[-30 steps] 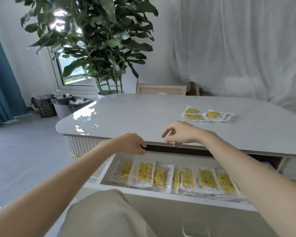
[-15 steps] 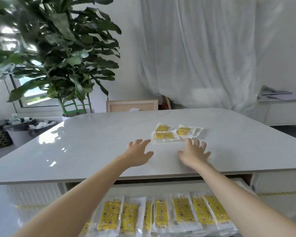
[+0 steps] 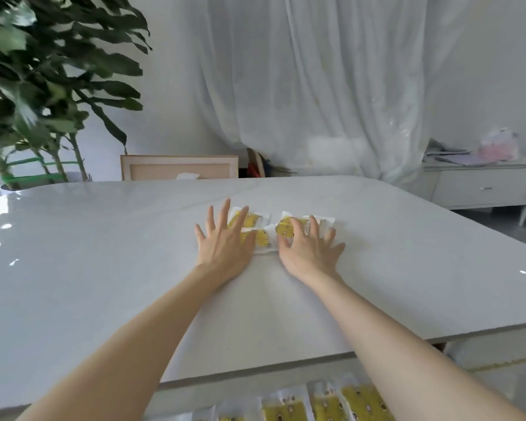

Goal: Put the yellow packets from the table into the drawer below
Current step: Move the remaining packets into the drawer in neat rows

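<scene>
**Head view.** The table [image 3: 104, 253] serves as landmark. A small cluster of yellow packets [image 3: 263, 238] lies flat near the table's middle, the packets overlapping one another at their edges. The left hand [image 3: 225, 241] is palm down over the cluster's left part, fingers straight and fanned wide. The right hand [image 3: 308, 247] is palm down over the right part, fingers spread and slightly bent at the tips. Neither hand has hold of anything. Whether the fingertips press the packets or hover just above them cannot be told. Below the table's near edge the drawer [image 3: 213, 393] stands open, with a row of stored packets [image 3: 331, 405] lying side by side inside.

The step in hand is judged to be gathering the cluster for pickup. The packets look thin and slick, and the tabletop is glossy, so a pinch from above is likely to slip. A sound method is to sweep both hands inward so the packets stack, then slide the stack toward the table's near edge, where the thumbs can get underneath. The stack is best held level, so that no packet slides off beside the drawer.
</scene>
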`<state>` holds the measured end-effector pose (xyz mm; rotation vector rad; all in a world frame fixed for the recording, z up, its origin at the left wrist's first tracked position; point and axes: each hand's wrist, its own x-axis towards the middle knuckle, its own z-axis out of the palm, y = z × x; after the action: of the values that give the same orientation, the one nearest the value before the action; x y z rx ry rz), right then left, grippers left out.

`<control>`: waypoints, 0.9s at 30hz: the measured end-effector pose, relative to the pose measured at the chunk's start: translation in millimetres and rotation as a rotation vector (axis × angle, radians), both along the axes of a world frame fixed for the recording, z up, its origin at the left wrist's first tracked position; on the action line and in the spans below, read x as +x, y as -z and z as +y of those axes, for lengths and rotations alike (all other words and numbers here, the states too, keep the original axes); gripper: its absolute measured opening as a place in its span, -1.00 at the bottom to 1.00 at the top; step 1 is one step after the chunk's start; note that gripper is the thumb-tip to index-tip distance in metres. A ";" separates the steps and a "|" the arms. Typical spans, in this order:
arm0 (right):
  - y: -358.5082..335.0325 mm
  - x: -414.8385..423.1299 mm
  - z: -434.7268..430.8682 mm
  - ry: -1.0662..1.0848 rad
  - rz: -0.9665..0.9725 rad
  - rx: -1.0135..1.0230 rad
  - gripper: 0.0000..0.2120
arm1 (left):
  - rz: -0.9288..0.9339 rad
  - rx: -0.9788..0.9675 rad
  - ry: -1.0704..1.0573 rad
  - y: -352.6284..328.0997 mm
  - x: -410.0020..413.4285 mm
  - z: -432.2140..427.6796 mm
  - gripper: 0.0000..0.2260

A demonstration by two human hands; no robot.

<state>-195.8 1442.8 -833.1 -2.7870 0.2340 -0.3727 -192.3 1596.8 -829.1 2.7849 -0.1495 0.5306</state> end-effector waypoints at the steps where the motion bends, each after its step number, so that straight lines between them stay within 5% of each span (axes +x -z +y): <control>1: 0.9 5.1 -0.6 0.024 0.016 -0.021 -0.52 | -0.006 0.012 -0.009 -0.2 9.3 -1.2 -0.50; 10: 3.8 3.7 -4.2 -0.069 0.134 -0.078 -0.47 | 0.239 0.058 0.060 8.9 24.2 1.1 -0.51; 27: -19.4 -124.1 8.7 -0.255 0.259 0.031 -0.48 | 0.437 0.131 0.056 -12.1 -126.8 24.4 -0.51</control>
<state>-320.0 1451.5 -813.7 -2.7836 -0.0577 0.0537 -319.1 1621.2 -817.0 2.9336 -0.1678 -0.1119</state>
